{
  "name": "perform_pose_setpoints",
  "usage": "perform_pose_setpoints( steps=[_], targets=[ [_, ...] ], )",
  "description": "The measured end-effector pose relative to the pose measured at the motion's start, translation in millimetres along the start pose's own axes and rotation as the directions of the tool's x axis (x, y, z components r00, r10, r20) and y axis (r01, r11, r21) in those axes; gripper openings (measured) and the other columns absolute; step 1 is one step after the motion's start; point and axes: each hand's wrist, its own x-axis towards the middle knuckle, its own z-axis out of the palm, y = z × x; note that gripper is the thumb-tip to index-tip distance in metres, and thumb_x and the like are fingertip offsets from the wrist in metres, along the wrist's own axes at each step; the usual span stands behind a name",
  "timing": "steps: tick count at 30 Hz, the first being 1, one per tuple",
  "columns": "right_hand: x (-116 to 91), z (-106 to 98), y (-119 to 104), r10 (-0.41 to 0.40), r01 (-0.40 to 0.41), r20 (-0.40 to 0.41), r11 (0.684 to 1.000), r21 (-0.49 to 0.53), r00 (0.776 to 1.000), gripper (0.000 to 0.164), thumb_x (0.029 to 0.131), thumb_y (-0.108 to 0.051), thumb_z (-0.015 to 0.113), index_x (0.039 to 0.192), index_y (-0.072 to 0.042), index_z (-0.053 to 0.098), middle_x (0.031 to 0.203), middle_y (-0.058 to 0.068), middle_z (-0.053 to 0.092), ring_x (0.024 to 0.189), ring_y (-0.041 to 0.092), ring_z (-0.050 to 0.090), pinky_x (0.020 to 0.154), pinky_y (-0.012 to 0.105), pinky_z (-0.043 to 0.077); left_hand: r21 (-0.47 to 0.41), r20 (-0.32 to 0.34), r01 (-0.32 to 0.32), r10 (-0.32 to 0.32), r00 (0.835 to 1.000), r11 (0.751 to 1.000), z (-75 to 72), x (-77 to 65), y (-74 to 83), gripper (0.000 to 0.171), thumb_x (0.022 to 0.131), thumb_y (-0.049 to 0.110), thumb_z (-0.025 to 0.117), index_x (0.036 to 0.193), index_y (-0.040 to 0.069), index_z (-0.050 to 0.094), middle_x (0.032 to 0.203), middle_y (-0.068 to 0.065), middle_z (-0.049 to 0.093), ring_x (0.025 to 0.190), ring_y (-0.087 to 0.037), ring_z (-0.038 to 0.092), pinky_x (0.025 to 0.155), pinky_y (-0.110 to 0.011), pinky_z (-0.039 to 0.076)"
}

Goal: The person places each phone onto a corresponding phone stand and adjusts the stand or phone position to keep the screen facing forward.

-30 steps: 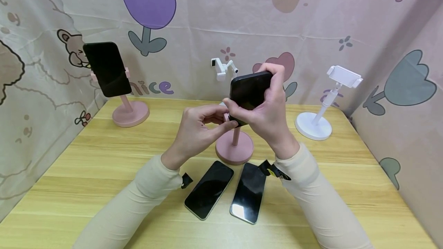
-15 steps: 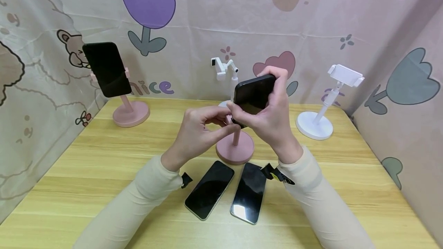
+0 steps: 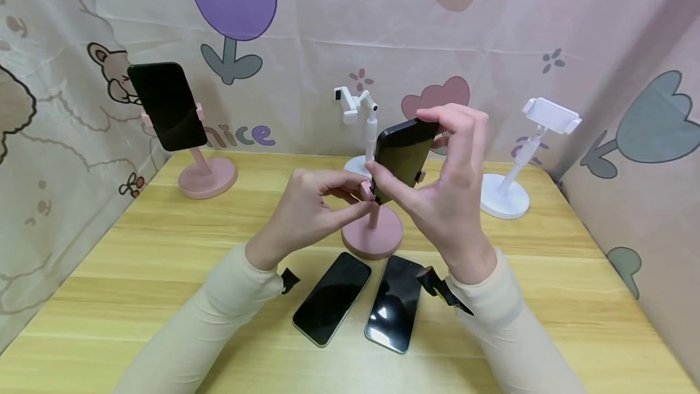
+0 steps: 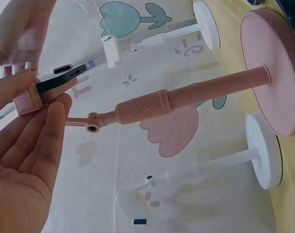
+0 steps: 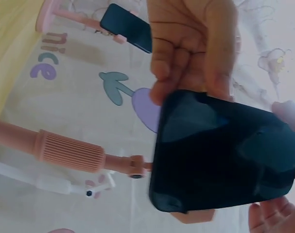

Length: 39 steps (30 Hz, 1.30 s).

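Observation:
A black smartphone [image 3: 403,154] stands tilted in the holder of a pink phone stand [image 3: 372,233] at mid-table. My left hand [image 3: 313,207] pinches the stand's pink clamp [image 4: 28,101] at the phone's lower left edge. My right hand [image 3: 455,193] holds the phone, its thumb at the left edge and its fingers at the top. In the right wrist view the dark screen [image 5: 225,150] faces the camera, and the other clamp arm shows as a pink piece [image 5: 193,216] below it. The back of the phone is mostly hidden.
Two phones, one left [image 3: 332,300] and one right [image 3: 394,306], lie flat before the stand. Another pink stand [image 3: 208,177] holds a phone [image 3: 166,106] at the left. White stands stand behind [image 3: 372,132] and at the right [image 3: 504,196]. A printed cloth [image 3: 328,17] hangs behind the table.
The phone has turned and shifted slightly right, its screen now more side-on. My right hand has moved right and its fingers have straightened somewhat. My left hand keeps its pinch on the clamp.

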Motion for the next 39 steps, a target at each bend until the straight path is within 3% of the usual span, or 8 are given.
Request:
perform_pose_setpoints(
  steps=[6,12,18,22,31,39],
  targets=[
    [2,-6,-3,0.009,-0.010,-0.016,0.999,-0.033,1.000,0.048,0.072,-0.014,0.079,0.109,0.007,0.055,0.103,0.024,0.050,0.106,0.020,0.045,0.072,0.032,0.043,0.029,-0.008,-0.017,0.017,1.000,0.999,0.8,1.0,1.6,0.018,0.071,-0.010,0.077,0.087,-0.008,0.070,0.078,-0.011,0.069,0.070,-0.017,0.067,0.062,-0.033,0.057],
    [-1,-7,1,0.020,-0.020,-0.001,0.999,-0.045,1.000,0.052,0.070,-0.017,0.082,0.112,0.003,0.057,0.107,0.022,0.049,0.106,0.018,0.047,0.074,0.031,0.048,0.045,-0.022,-0.048,0.049,0.999,0.998,3.1,0.5,-0.5,0.018,0.071,-0.010,0.077,0.087,-0.009,0.069,0.077,-0.011,0.069,0.068,-0.016,0.067,0.061,-0.033,0.057],
    [-2,-7,5,0.021,-0.021,-0.011,0.998,-0.062,1.000,0.055,0.069,-0.023,0.084,0.111,0.002,0.058,0.106,0.019,0.052,0.105,0.018,0.047,0.073,0.031,0.046,0.053,-0.023,-0.073,0.075,0.997,0.996,7.6,-4.1,-18.1,0.018,0.074,-0.002,0.078,0.091,-0.004,0.072,0.080,-0.003,0.070,0.071,-0.007,0.066,0.063,-0.025,0.056],
    [-2,-5,1,0.020,-0.021,-0.020,0.999,-0.037,1.000,0.053,0.069,-0.019,0.083,0.110,0.003,0.057,0.103,0.021,0.051,0.103,0.020,0.046,0.073,0.031,0.045,0.045,-0.018,-0.063,0.064,0.998,0.997,7.8,-6.0,-24.4,0.018,0.076,0.002,0.078,0.093,-0.002,0.072,0.082,-0.002,0.071,0.073,-0.006,0.066,0.064,-0.024,0.056],
    [0,0,-5,0.024,-0.023,-0.054,0.999,0.023,0.998,0.048,0.065,-0.011,0.081,0.104,0.005,0.057,0.097,0.024,0.050,0.091,0.025,0.045,0.072,0.029,0.039,0.033,-0.038,-0.065,0.066,0.997,0.997,3.5,1.2,1.1,0.018,0.070,-0.011,0.077,0.087,-0.009,0.070,0.077,-0.011,0.069,0.068,-0.017,0.067,0.060,-0.033,0.057],
    [0,-2,-3,0.049,-0.049,0.002,0.999,0.015,0.999,0.050,0.062,-0.005,0.085,0.101,0.010,0.057,0.098,0.026,0.049,0.089,0.025,0.049,0.074,0.029,0.046,0.008,-0.047,-0.075,0.076,0.996,0.997,3.6,2.5,3.4,0.020,0.069,-0.012,0.078,0.088,-0.009,0.070,0.076,-0.011,0.069,0.067,-0.017,0.068,0.059,-0.034,0.057]
  ],
)
